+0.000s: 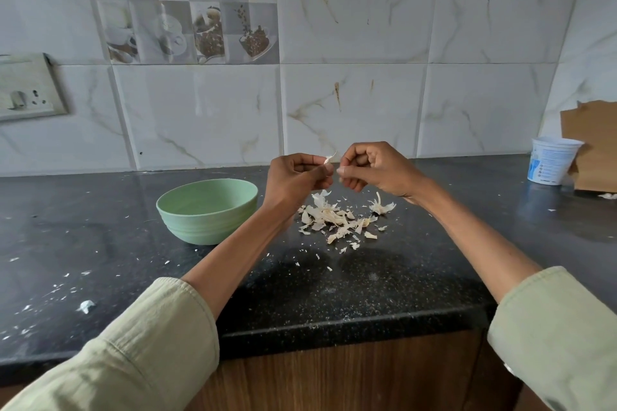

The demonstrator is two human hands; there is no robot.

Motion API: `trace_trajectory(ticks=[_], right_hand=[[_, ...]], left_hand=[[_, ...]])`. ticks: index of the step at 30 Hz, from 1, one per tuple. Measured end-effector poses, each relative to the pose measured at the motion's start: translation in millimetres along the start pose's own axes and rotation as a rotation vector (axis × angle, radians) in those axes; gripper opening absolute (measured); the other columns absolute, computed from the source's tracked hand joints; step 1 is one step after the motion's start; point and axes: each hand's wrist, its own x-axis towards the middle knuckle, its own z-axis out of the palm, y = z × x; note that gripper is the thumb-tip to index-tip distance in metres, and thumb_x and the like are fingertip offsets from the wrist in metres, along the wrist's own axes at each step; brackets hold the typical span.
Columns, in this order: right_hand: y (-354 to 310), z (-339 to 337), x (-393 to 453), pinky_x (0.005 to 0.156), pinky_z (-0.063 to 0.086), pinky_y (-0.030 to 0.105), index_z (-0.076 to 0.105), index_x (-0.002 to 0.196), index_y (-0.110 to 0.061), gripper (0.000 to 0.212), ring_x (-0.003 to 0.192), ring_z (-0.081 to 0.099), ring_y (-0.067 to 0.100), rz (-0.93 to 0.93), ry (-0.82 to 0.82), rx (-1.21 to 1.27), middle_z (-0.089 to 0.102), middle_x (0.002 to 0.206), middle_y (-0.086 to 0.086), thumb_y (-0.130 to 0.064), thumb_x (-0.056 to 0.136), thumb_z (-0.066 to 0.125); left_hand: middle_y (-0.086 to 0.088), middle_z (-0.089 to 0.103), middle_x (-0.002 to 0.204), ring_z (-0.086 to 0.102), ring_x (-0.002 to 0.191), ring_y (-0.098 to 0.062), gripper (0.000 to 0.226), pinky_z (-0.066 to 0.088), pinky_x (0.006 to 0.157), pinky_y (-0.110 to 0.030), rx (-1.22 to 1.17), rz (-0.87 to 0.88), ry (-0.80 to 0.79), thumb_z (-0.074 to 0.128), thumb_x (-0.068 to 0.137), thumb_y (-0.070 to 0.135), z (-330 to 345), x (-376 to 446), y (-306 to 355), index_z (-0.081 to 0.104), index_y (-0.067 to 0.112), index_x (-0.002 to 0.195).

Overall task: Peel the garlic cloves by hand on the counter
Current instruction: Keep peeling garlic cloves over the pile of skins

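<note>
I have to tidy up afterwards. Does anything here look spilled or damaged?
Yes. Garlic skins lie heaped on the black counter right of the green bowl, with flakes strewn to its left edge. A torn piece of cardboard leans on the wall behind the white tub.

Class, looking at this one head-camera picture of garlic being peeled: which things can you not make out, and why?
- Garlic clove, head view: mostly covered by the left hand and right hand; how far it is peeled is unclear.
- Green bowl: near wall hides any contents.
- White tub: print too small to read.
</note>
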Motion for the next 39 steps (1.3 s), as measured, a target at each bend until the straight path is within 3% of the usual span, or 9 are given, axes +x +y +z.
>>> trace_trajectory(ticks=[4, 7, 11, 14, 21, 28, 32, 35, 39], right_hand=[[1, -9, -4, 0.062, 0.056, 0.023, 0.071, 0.103, 0.000, 0.013, 0.070, 0.069, 0.020, 0.107, -0.253, -0.078, 0.077, 0.085, 0.014, -0.010, 0.097, 0.075], [-2, -8, -7, 0.056, 0.048, 0.019, 0.076, 0.100, -0.006, 0.020, 0.065, 0.061, 0.016, 0.172, -0.380, -0.142, 0.076, 0.081, 0.009, -0.023, 0.093, 0.081], [1, -8, -5, 0.051, 0.045, 0.018, 0.073, 0.103, -0.001, 0.040, 0.060, 0.059, 0.013, 0.188, -0.252, -0.154, 0.075, 0.078, 0.007, -0.038, 0.090, 0.081], [6, -6, -2, 0.054, 0.052, 0.021, 0.073, 0.104, -0.001, 0.038, 0.062, 0.064, 0.014, 0.137, -0.098, -0.102, 0.079, 0.084, 0.011, -0.036, 0.091, 0.080], [11, 2, 1, 0.064, 0.058, 0.023, 0.074, 0.101, -0.001, 0.028, 0.070, 0.074, 0.015, 0.064, -0.090, -0.168, 0.080, 0.085, 0.008, -0.028, 0.094, 0.079], [20, -2, 3, 0.065, 0.058, 0.025, 0.077, 0.087, -0.011, 0.019, 0.069, 0.073, 0.015, 0.064, 0.004, -0.273, 0.079, 0.077, 0.003, -0.026, 0.085, 0.087], [36, -2, 2, 0.069, 0.048, 0.028, 0.079, 0.083, -0.022, 0.010, 0.073, 0.071, 0.009, 0.142, -0.056, -0.619, 0.076, 0.076, -0.010, -0.027, 0.086, 0.087], [40, -1, 2, 0.069, 0.046, 0.024, 0.083, 0.089, -0.020, 0.005, 0.075, 0.071, 0.004, 0.182, -0.083, -0.662, 0.076, 0.078, -0.012, -0.024, 0.088, 0.086], [39, 2, 4, 0.075, 0.055, 0.025, 0.084, 0.093, -0.021, 0.009, 0.078, 0.072, 0.001, 0.165, -0.090, -0.686, 0.077, 0.082, -0.013, -0.023, 0.085, 0.088]], left_hand=[[-0.014, 0.080, 0.085, 0.077, 0.075, -0.024, 0.018, 0.062, 0.073, -0.029, 0.141, -0.029, -0.019, 0.086, 0.086, 0.008, -1, 1, -4, 0.076, 0.002, 0.099], [-0.012, 0.080, 0.083, 0.076, 0.071, -0.018, 0.015, 0.058, 0.067, -0.022, 0.247, -0.025, -0.078, 0.086, 0.087, 0.010, 1, 1, -5, 0.078, 0.005, 0.098], [-0.006, 0.080, 0.084, 0.076, 0.073, -0.014, 0.011, 0.057, 0.066, -0.022, 0.344, -0.014, -0.106, 0.083, 0.089, 0.012, 2, 0, -6, 0.079, 0.011, 0.099], [-0.004, 0.081, 0.084, 0.076, 0.073, -0.015, 0.010, 0.056, 0.064, -0.023, 0.377, 0.012, -0.121, 0.082, 0.089, 0.009, 3, -1, -6, 0.079, 0.009, 0.099], [-0.006, 0.078, 0.076, 0.075, 0.066, -0.017, 0.015, 0.060, 0.061, -0.026, 0.486, 0.177, -0.081, 0.087, 0.085, 0.010, 4, -3, -5, 0.077, 0.008, 0.094], [0.004, 0.077, 0.080, 0.070, 0.070, -0.006, 0.042, 0.061, 0.072, -0.033, 0.641, 0.234, -0.063, 0.087, 0.081, 0.008, 4, 0, -12, 0.061, 0.019, 0.111], [0.011, 0.073, 0.085, 0.069, 0.080, -0.007, 0.027, 0.060, 0.080, -0.041, 0.761, 0.229, -0.040, 0.080, 0.086, 0.016, 3, 2, -14, 0.065, 0.022, 0.108], [0.013, 0.072, 0.088, 0.068, 0.085, -0.010, 0.020, 0.060, 0.081, -0.044, 0.802, 0.235, -0.049, 0.072, 0.088, 0.016, 3, 2, -14, 0.067, 0.026, 0.104], [0.014, 0.071, 0.088, 0.069, 0.085, -0.012, 0.017, 0.061, 0.081, -0.044, 0.836, 0.248, -0.080, 0.069, 0.089, 0.015, 4, 0, -14, 0.069, 0.028, 0.101]])
